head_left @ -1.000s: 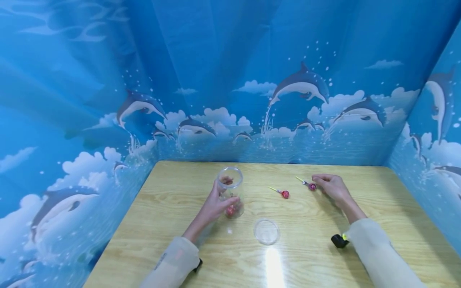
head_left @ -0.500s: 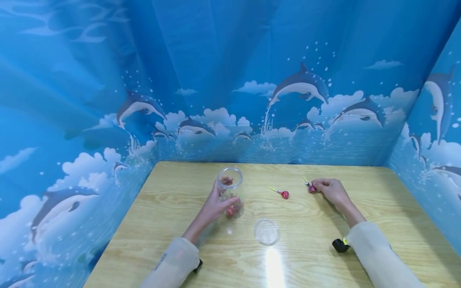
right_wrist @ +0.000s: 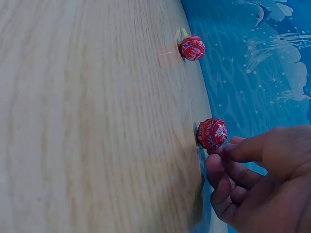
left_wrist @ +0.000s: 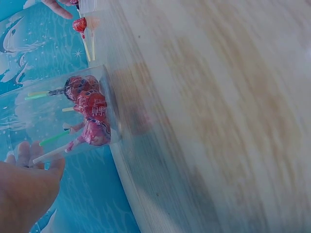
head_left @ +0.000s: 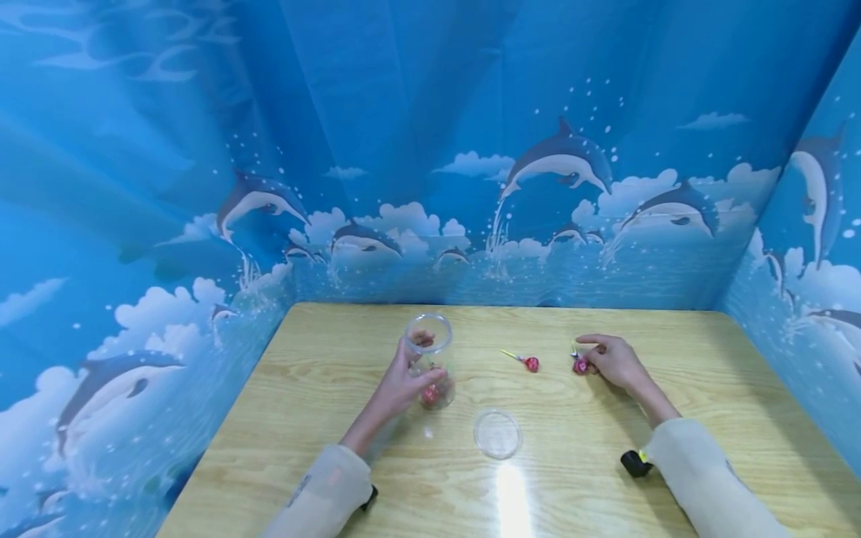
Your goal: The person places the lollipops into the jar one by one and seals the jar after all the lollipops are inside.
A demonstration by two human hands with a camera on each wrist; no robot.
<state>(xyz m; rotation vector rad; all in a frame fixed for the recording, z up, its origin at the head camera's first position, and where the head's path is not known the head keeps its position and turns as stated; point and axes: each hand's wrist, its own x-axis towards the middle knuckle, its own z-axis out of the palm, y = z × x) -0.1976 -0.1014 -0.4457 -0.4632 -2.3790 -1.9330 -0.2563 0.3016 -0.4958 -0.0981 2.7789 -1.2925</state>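
My left hand (head_left: pixel 401 382) grips a clear, lidless plastic jar (head_left: pixel 442 357), thumb in front and fingers round the back. Inside the jar, the left wrist view shows several wrapped lollipops (left_wrist: pixel 91 107), heads at the bottom and sticks toward the mouth. On the right, my right hand (head_left: pixel 617 362) pinches a red-purple wrapped lollipop (head_left: pixel 580 366) at the side of its head, its pale yellow stick pointing away. The right wrist view shows thumb and fingertips right behind that lollipop's head. Between the hands, a second red lollipop (head_left: pixel 532 364) lies on the table.
A round clear lid (head_left: pixel 498 433) lies flat on the wood-grain table (head_left: pixel 303 463), in front of the jar and to its right. Blue dolphin-print curtains (head_left: pixel 430 149) stand behind the table and along both sides.
My right hand has closed its fingertips on the farther lollipop, turning its stick away and drawing the head slightly toward me. The left hand and jar stay in place.
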